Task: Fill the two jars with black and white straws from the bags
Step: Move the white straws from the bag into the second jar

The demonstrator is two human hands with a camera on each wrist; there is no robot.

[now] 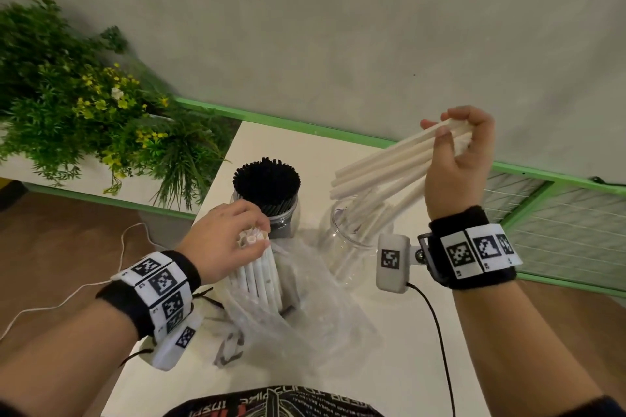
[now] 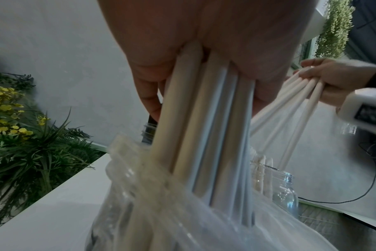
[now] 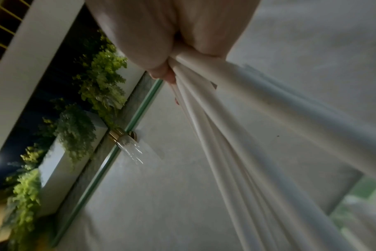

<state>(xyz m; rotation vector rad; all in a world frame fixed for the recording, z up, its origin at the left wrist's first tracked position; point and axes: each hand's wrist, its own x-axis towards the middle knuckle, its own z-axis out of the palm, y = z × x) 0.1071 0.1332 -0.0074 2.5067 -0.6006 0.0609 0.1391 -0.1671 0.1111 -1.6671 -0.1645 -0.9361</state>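
Straws fill most of the middle of the head view; the left hand (image 1: 227, 240), lower left of centre, has its fingers curled round the top ends of a white bundle (image 1: 257, 278) that stands upright in a clear plastic bag (image 1: 305, 325) on the white tabletop (image 1: 389, 366); the left wrist view shows the same bundle (image 2: 204, 127) running down from the palm into the crumpled bag (image 2: 161, 212). The right hand (image 1: 464, 159), right of centre and raised well above the tabletop, pinches a second bunch of white straws (image 1: 382, 166) by one end; the bunch slants down to the left, its lower ends above the mouth of a clear jar (image 1: 342, 240) that already has a few white straws leaning inside; the right wrist view is blurred but shows the bunch (image 3: 236, 135) fanning out from the closed fingers. Behind the left hand stands another jar (image 1: 288, 217) packed with black straws (image 1: 267, 179). A planter of greenery with yellow flowers (image 1: 84, 112) sits at the upper left.
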